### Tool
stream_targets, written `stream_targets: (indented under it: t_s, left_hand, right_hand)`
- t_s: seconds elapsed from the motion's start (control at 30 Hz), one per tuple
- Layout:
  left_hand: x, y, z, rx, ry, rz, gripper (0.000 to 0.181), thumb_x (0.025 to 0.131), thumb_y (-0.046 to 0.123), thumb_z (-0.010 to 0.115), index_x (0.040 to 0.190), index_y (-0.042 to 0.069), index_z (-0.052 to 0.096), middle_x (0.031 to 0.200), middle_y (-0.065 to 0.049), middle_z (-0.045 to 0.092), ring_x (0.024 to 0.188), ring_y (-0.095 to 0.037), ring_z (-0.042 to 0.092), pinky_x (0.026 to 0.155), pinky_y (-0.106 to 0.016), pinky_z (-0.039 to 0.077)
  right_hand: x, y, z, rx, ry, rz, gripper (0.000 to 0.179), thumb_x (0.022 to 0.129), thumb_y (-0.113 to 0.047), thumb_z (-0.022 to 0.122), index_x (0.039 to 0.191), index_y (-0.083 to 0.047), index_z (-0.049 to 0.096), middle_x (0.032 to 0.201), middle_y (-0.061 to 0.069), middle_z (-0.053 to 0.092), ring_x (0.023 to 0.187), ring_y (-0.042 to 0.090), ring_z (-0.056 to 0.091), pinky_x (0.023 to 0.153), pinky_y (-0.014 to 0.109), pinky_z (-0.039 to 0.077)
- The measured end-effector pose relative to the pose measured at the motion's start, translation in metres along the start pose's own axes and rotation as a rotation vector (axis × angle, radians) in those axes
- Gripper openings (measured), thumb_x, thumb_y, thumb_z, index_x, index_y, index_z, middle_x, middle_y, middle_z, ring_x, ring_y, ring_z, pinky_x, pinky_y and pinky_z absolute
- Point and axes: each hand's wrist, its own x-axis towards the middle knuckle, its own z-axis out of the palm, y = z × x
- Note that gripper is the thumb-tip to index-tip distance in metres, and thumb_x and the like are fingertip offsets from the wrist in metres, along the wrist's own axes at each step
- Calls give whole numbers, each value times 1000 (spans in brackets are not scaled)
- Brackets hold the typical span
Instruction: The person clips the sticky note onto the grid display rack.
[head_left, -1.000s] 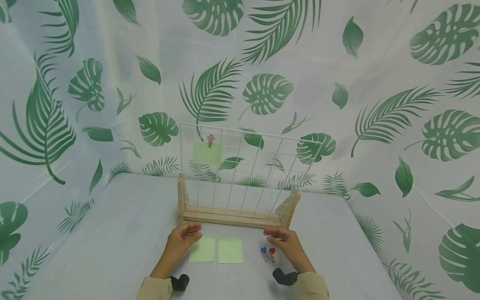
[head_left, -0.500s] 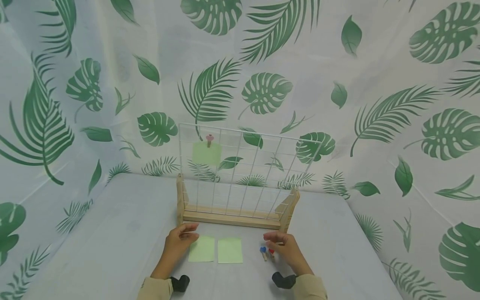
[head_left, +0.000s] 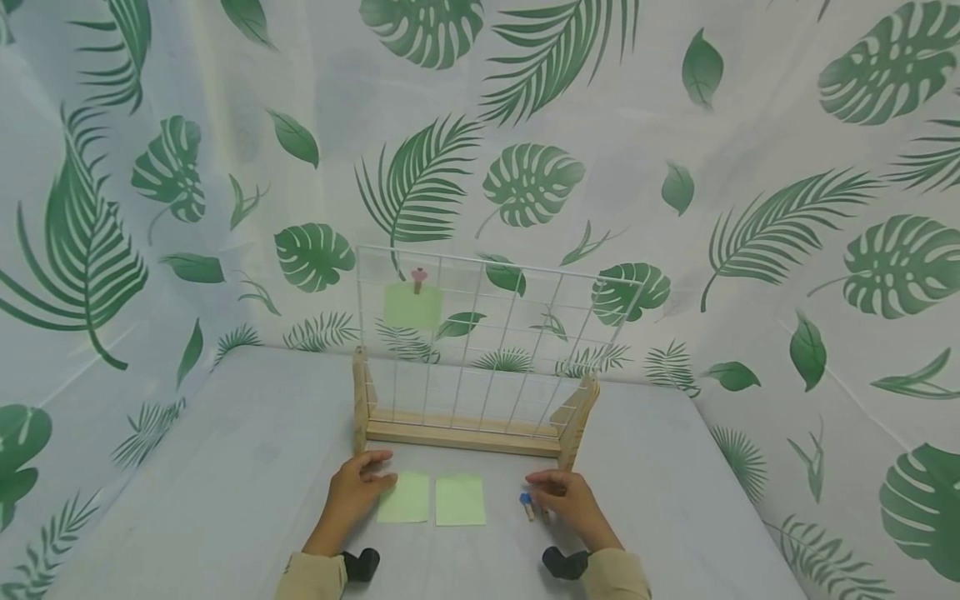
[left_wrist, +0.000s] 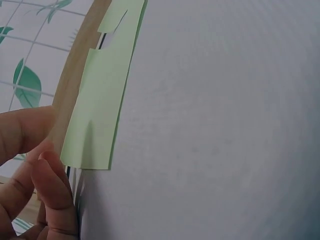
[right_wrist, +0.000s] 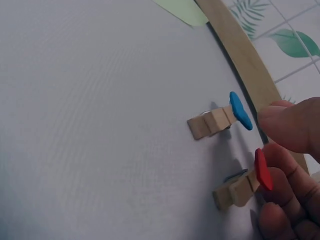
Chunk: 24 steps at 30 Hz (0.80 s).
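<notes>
My left hand (head_left: 356,487) hovers beside the near-left corner area of a light green paper square (head_left: 408,500), its fingers loosely bent and gripping nothing. A second green paper square (head_left: 461,500) lies just right of the first. My right hand (head_left: 576,504) is over two small wooden clothespins, thumb and fingers apart. In the right wrist view, one clothespin with a blue heart (right_wrist: 215,120) lies near the thumb. The clothespin with a red heart (right_wrist: 242,185) is close against the fingers; whether they touch it I cannot tell. From the head view my hand hides most of it.
Behind the papers stands a white wire grid (head_left: 495,333) in a wooden base (head_left: 465,437). A pink-topped clothespin (head_left: 418,282) holds a green paper (head_left: 412,308) at the grid's upper left. Leaf-patterned sheeting surrounds the white table (head_left: 225,483).
My right hand has come down and slightly left over the clothespins, covering the red-hearted one in the head view. My left hand has shifted slightly left and down.
</notes>
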Motion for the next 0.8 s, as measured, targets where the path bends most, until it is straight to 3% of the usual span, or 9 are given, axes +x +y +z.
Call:
stream_targets:
  t_s: [0.13, 0.4, 0.8]
  left_hand:
    - [1, -3, 0, 41, -5, -2, 37, 90, 6, 84, 123, -6, 73, 121, -23, 73, 110, -38, 70, 90, -47, 63]
    - [4, -2, -2, 138, -9, 14, 28, 89, 9, 83, 112, -5, 76, 89, -5, 62, 84, -20, 57, 75, -34, 49]
    - [4, -4, -4, 197, -24, -9, 18, 89, 9, 82, 102, -1, 77, 89, -6, 66, 84, -22, 60, 73, -36, 50]
  right_hand:
    - [-3, 0, 1, -5, 9, 11, 20, 91, 3, 81, 110, 8, 77, 113, 20, 76, 97, 23, 70, 83, 26, 56]
    - [-4, -3, 1, -55, 36, 3, 18, 85, 4, 83, 103, 3, 80, 104, 8, 70, 87, 15, 63, 75, 24, 54]
    - [-6, 0, 4, -82, 45, -26, 13, 84, 4, 84, 95, 1, 78, 101, 6, 68, 88, 14, 61, 78, 24, 53]
